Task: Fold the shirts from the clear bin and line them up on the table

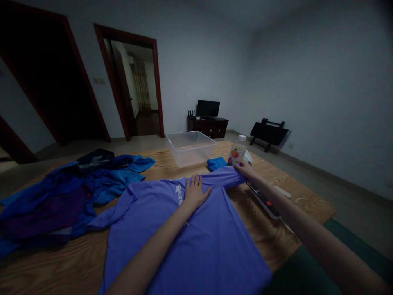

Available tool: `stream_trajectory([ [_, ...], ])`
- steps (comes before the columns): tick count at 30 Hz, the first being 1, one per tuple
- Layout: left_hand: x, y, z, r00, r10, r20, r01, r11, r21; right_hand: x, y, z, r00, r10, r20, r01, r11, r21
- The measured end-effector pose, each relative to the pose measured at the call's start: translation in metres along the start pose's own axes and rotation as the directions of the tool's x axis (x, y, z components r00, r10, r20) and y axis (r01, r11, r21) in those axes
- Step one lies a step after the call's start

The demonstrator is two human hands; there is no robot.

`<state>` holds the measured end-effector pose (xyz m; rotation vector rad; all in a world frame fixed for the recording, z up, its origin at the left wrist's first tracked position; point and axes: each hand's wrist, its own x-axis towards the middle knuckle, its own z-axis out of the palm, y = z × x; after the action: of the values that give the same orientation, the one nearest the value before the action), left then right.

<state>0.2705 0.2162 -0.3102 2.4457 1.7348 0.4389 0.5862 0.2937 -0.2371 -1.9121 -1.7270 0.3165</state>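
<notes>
Nearest us, the purple-blue shirt (221, 241) lies spread on the wooden desk (260, 241), its lower part cut off by the bottom of our view. Our left hand (195, 191) rests flat on its chest, fingers a little apart, and with the forearm covers some of the white lettering (178, 191). Our right hand (244, 169) pinches the end of the far sleeve (225, 177); we cannot make out the fingertips well. That forearm hides part of a dark, long object (259, 196) with a red spot. To the left, we see heaped clothes (102, 180), too tangled to count. Beyond the sleeve are a blue cloth bundle (216, 164) and a bottle (237, 150), its label hard to read, then a clear plastic box (192, 157). Farther off, a black screen (208, 108) stands on a low cabinet (207, 128).
</notes>
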Motion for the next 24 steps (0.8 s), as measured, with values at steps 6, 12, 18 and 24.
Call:
stream_trajectory([
  [6,-0.008,0.031,-0.006,0.994,0.079,-0.069,-0.080,0.997,-0.007,-0.001,-0.006,0.003,0.998,-0.069,-0.010,0.070,0.980,0.189],
  [12,-0.034,0.069,0.007,0.993,0.114,-0.031,-0.116,0.990,-0.081,-0.001,-0.011,0.001,0.982,-0.143,-0.127,0.174,0.942,0.288],
  [18,-0.041,0.069,0.016,0.996,0.046,-0.074,-0.061,0.976,-0.208,-0.014,-0.018,0.003,0.954,-0.162,-0.254,0.237,0.923,0.304],
  [24,-0.008,0.047,0.004,0.996,-0.082,0.024,0.071,0.642,-0.763,-0.038,-0.067,-0.006,0.883,-0.370,-0.290,0.437,0.874,0.215],
])
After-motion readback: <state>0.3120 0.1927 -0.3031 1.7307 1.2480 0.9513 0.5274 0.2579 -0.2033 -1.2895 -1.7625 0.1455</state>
